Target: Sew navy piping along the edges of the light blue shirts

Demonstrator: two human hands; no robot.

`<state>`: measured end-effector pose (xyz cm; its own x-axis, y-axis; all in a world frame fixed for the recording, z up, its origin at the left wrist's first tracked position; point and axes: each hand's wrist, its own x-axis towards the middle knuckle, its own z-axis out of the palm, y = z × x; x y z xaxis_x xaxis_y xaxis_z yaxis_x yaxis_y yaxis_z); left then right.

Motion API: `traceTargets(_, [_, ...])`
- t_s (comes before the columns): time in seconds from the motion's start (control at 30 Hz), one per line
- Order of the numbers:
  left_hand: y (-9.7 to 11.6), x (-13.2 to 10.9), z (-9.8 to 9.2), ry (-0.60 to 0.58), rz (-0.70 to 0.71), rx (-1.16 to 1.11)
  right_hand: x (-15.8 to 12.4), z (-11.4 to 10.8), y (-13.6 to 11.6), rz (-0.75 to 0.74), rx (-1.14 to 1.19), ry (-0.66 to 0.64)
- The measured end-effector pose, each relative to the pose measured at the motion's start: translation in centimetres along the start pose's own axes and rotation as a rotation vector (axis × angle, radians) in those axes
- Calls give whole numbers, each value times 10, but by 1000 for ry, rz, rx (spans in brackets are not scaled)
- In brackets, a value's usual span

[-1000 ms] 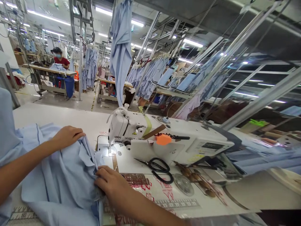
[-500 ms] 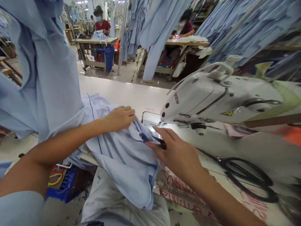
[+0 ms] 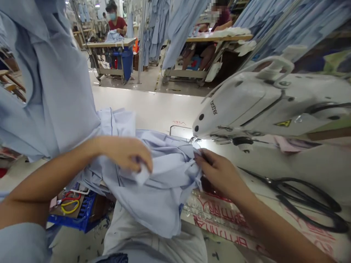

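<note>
A light blue garment (image 3: pixel 161 197) lies bunched across the table front and hangs over my lap. My left hand (image 3: pixel 128 155), smeared by motion, is above its middle with fingers curled round a small pale piece (image 3: pixel 142 174); whether this is cloth or paper I cannot tell. My right hand (image 3: pixel 219 170) pinches the garment's right end, just in front of the sewing machine's needle area. Something dark shows among the right fingers, too hidden to name. The white sewing machine (image 3: pixel 246 106) stands behind this hand, its lamp lit.
Large black-handled scissors (image 3: pixel 290 190) lie right of my right hand. A blue basket (image 3: pixel 85 215) with coloured-handled tools is below left. Blue garments (image 3: pixel 65 84) hang at left. A measuring tape (image 3: pixel 203 215) runs along the table edge. Co-workers (image 3: pixel 117 25) sit at tables beyond.
My left hand has moved down and left across the garment, now with a pale piece in its fingers. My right hand's dark pointed tool no longer shows clearly; that hand now pinches the cloth.
</note>
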<state>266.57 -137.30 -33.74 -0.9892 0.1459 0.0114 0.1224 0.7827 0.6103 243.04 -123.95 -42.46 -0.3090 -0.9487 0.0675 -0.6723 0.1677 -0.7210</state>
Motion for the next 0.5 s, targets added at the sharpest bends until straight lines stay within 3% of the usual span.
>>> traceTargets(0.03, [4, -2, 10, -116, -26, 46, -1, 1, 1, 30, 61, -13])
traceTargets(0.1, [8, 3, 28, -118, -137, 148, -4, 3, 1, 89, 163, -38])
traceTargets(0.23, [-10, 31, 46, 260, -460, 349, -11, 3, 1, 143, 230, -69])
traceTargets(0.33, [-41, 41, 33, 437, -609, 336, -15, -3, 6, 112, 170, -72])
traceTargets(0.5, [-70, 25, -18, 620, -650, 178, -14, -11, 18, 52, -23, -19])
